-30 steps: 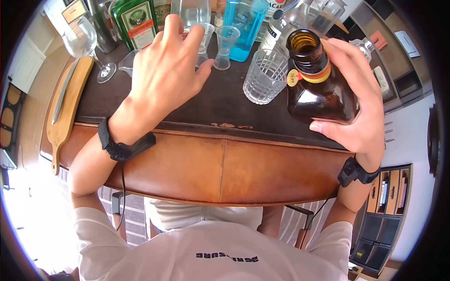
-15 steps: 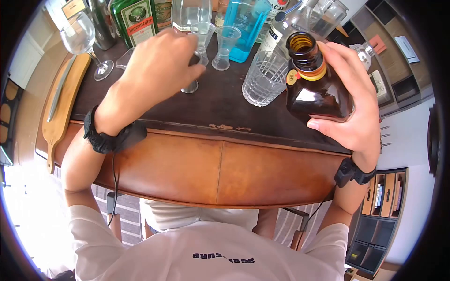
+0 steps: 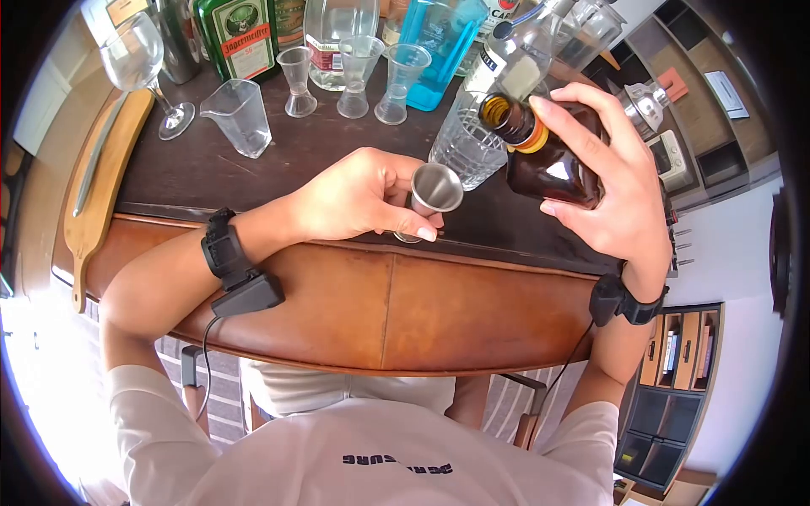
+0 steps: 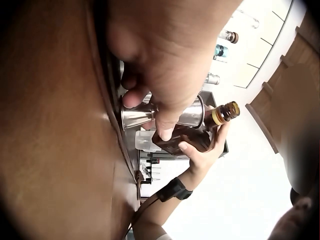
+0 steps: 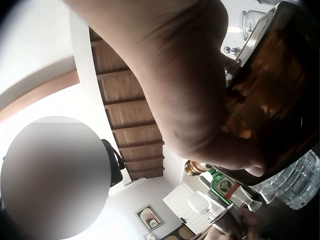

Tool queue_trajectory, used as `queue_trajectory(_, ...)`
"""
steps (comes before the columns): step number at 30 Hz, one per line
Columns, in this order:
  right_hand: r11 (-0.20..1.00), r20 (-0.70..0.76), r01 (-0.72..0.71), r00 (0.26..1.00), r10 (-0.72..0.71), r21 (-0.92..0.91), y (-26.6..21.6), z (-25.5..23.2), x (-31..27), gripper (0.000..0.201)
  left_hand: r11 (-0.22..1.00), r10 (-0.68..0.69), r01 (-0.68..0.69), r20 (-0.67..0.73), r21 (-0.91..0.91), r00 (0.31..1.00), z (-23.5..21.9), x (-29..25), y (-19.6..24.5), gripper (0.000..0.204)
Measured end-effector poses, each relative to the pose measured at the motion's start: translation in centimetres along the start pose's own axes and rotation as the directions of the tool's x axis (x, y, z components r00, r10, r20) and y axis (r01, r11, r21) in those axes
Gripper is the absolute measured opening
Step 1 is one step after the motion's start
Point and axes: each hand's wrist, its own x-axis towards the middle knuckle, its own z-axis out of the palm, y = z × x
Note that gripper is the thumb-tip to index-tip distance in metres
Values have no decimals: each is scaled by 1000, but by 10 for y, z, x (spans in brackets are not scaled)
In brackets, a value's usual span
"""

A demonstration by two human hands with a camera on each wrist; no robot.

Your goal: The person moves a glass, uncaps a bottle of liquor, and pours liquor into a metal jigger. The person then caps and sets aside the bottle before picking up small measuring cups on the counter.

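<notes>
Head camera first, taking the top of its picture as twelve o'clock: I see the left hand (image 3: 363, 198) holding a metal cup (image 3: 436, 187) near the edge of the table (image 3: 321, 148), its thumb and fingers closed round the narrow waist. The cup's wide mouth faces up; I cannot tell whether its foot touches the tabletop. Between two and three o'clock from the cup, the right hand (image 3: 620, 185) grips a brown bottle (image 3: 557, 169), fingers stretched wide over its upper side and the thumb curled under the opposite side. I see the bottle tilted, its uncapped neck aimed between ten and eleven o'clock. A drinking glass (image 3: 464, 152) stands at one o'clock from the cup, partly behind the bottle. Toward eleven o'clock I have three small clear cups (image 3: 357, 76) in a row, and at ten a clear jug (image 3: 240, 118). A blue bottle (image 3: 434, 59) is at twelve, with a wooden board (image 3: 110, 185) out at nine. From the left wrist, I can make out both ends of the metal cup, one on each side of the thumb.
</notes>
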Motion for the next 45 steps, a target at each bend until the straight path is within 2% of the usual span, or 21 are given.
queue_trajectory(3, 997, 16, 18, 1000, -17, -75, -1, 0, 1, 95, 999, -7, 7, -2, -32, 1000, 0, -1, 1, 28)
queue_trajectory(6, 993, 35, 24, 999, -20, -115, -4, -1, 1, 96, 997, -62, 63, -29, 39, 998, -1, -3, 7, 26)
queue_trajectory(8, 991, 41, 40, 999, -35, -127, -5, -2, 1, 97, 996, -92, 93, -113, 10, 989, 0, -4, 13, 26)
queue_trajectory(10, 989, 47, 54, 998, -48, -138, -7, -3, 1, 98, 997, -72, 73, -129, 5, 989, 0, -4, 11, 26)
queue_trajectory(12, 989, 49, 56, 998, -50, -133, -9, -3, 1, 97, 995, 60, -68, -110, -70, 992, -1, -3, 2, 26)
queue_trajectory(19, 980, 44, 79, 996, -72, -184, -17, -2, 3, 94, 991, 65, -78, -119, -108, 991, 1, -6, 8, 26)
queue_trajectory(25, 974, 22, 82, 997, -79, -211, -20, -1, 3, 88, 989, 123, -130, -106, -66, 987, 1, -6, 4, 25)
queue_trajectory(28, 961, 23, 106, 994, -104, -254, -21, -1, 4, 83, 993, 107, -112, -99, -42, 989, 1, -7, 8, 26)
queue_trajectory(30, 953, 45, 107, 994, -98, -282, -22, -3, 4, 78, 993, 63, -73, -106, -93, 992, 3, -8, 8, 28)
queue_trajectory(36, 947, 45, 119, 993, -110, -298, -25, -3, 4, 80, 994, 104, -105, -94, -8, 990, 4, -7, 7, 28)
queue_trajectory(45, 932, 34, 116, 993, -111, -342, -27, -2, 3, 83, 993, 115, -116, -88, -7, 989, 4, -7, 7, 26)
